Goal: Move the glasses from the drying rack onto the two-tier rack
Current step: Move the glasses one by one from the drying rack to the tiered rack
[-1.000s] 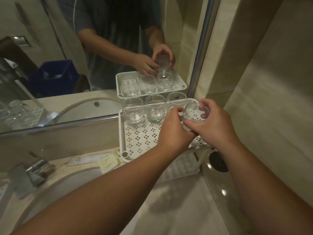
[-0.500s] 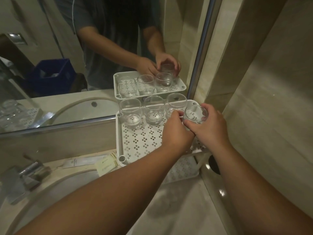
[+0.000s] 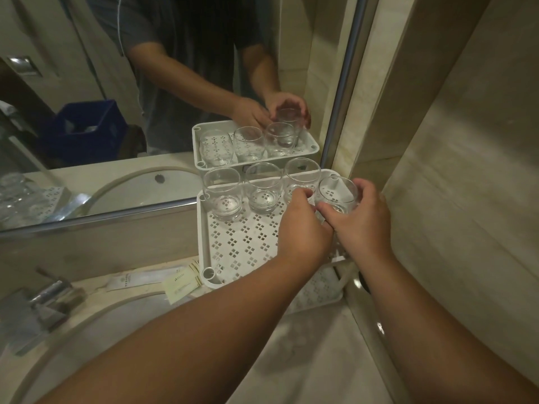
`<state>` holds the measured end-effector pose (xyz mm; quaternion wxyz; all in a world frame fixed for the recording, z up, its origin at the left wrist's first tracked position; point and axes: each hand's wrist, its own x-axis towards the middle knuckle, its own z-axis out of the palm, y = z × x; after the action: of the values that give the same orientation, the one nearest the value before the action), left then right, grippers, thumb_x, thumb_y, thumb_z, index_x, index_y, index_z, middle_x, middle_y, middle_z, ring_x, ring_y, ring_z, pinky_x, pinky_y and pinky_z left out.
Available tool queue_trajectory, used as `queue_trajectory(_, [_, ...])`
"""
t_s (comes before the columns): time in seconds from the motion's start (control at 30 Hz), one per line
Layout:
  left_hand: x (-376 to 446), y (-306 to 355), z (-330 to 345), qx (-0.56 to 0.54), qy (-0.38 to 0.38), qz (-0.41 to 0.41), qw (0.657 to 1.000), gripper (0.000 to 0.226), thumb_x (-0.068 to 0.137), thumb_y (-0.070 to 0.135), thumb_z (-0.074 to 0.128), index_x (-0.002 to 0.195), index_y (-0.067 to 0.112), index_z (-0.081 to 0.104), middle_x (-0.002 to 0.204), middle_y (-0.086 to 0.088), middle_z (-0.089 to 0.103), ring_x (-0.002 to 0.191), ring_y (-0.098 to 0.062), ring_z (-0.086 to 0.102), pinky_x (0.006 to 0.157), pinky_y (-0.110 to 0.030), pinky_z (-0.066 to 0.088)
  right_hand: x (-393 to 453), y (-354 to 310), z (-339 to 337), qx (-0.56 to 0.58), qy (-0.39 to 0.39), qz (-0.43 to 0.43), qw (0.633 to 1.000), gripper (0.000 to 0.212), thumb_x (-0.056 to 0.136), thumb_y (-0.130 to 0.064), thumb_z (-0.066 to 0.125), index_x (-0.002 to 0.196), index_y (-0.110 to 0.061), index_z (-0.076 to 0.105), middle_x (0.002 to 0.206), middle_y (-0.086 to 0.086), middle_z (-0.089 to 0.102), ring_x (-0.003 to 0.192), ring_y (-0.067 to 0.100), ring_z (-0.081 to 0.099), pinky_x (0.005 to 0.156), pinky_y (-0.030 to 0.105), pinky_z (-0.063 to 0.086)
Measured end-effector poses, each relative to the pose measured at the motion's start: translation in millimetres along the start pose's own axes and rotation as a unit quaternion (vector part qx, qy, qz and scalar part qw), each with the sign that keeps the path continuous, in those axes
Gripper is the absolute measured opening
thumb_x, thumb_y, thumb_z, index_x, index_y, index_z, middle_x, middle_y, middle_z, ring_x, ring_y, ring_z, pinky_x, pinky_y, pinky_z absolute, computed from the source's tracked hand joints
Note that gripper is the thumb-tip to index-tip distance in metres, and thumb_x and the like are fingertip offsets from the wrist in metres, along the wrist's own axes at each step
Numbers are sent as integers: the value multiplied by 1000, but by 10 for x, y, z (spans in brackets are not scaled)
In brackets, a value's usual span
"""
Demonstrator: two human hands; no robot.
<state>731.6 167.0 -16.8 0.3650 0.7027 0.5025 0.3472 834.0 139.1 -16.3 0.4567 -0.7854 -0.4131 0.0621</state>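
Observation:
A white perforated two-tier rack (image 3: 233, 246) stands against the mirror in the corner. Three clear glasses stand upright along the back of its top tier: a left glass (image 3: 223, 193), a middle glass (image 3: 262, 188) and a right glass (image 3: 300, 177). A fourth glass (image 3: 338, 193) is at the tier's right side, held upright by both hands. My right hand (image 3: 361, 223) wraps it from the right. My left hand (image 3: 303, 228) presses its fingertips on its left side. I cannot tell whether its base touches the tier.
The rack's lower tier (image 3: 318, 293) shows under my arms. A sink basin (image 3: 87, 330) with a chrome tap (image 3: 43, 298) lies at the left, paper sachets (image 3: 163, 281) beside the rack. A stone wall (image 3: 452, 185) closes the right side. The mirror (image 3: 145, 97) reflects everything.
Both hands with the fourth glass have moved slightly down toward the top tier's right side. The three standing glasses have not moved.

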Motion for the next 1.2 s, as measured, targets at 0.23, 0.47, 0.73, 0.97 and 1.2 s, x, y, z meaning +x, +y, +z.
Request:
queue_trajectory(0.23, [-49, -8, 14, 45, 9, 0, 999, 24, 87, 27, 67, 105, 25, 51, 99, 11, 63, 81, -7, 58, 69, -29, 47, -14, 10, 16, -7, 12, -11, 1000, 86, 72, -48, 83, 144, -19, 46, 131, 6, 47, 112, 16, 53, 84, 20, 36])
queue_trajectory(0.47, [-80, 30, 9, 79, 5, 4, 997, 39, 87, 33, 68, 122, 24, 54, 113, 7, 67, 97, -12, 65, 70, -28, 45, -3, 7, 38, 24, 26, 3, 999, 84, 76, -37, 83, 146, -16, 40, 141, 5, 50, 125, 19, 52, 95, 23, 39])
queue_trajectory(0.73, [-78, 30, 31, 97, -1, 17, 995, 54, 86, 37, 68, 136, 28, 49, 123, 4, 66, 102, -17, 66, 70, -31, 45, 33, 23, 57, 33, 21, 17, 999, 71, 85, -30, 76, 144, -18, 40, 143, 3, 52, 126, 20, 52, 92, 24, 38])
queue_trajectory(0.97, [-79, 4, 45, 114, 3, 38, 993, 56, 88, 33, 65, 141, 31, 47, 132, 3, 61, 116, -17, 60, 79, -32, 44, 50, -2, 62, 20, -5, 29, 999, 69, 92, -28, 68, 151, -21, 33, 144, 9, 52, 130, 25, 50, 92, 25, 35])
queue_trajectory(1.2, [-67, -13, 52, 116, -7, 43, 992, 58, 89, 30, 64, 144, 29, 45, 139, 1, 56, 120, -18, 58, 83, -30, 41, 40, -15, 48, 21, -1, 30, 999, 67, 92, -28, 67, 150, -22, 34, 143, 7, 53, 129, 26, 52, 89, 25, 36])
